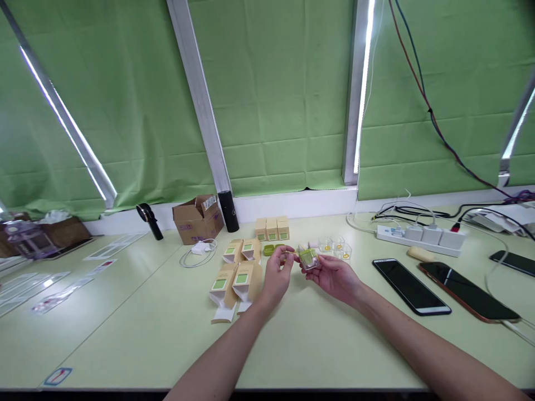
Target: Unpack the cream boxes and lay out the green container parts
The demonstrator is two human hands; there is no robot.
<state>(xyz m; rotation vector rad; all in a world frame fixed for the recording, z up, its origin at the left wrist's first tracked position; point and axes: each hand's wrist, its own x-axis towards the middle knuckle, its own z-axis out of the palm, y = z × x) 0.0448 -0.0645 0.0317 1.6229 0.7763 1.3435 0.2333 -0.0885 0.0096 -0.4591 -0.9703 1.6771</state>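
My right hand (334,275) holds a small clear case with a green insert (309,258) above the pale green table (313,340), fingers curled under it. My left hand (276,275) is closed in a pinch just left of the case, thumb and fingers touching a small yellowish piece at its edge. Several open tan cartons with green labels (236,278) lie just left of my left hand. Three shut tan boxes (272,228) stand in a row behind. Small clear cups (334,247) and a green lid (270,250) sit behind my hands.
Two phones (410,285) (468,289) lie at the right beside a white power strip (422,236) with cables. A cardboard box (197,220), a black cylinder (228,211), a black handheld fan (149,219) and a white charger cable (199,252) stand at the back left. Flat packets (45,295) lie far left.
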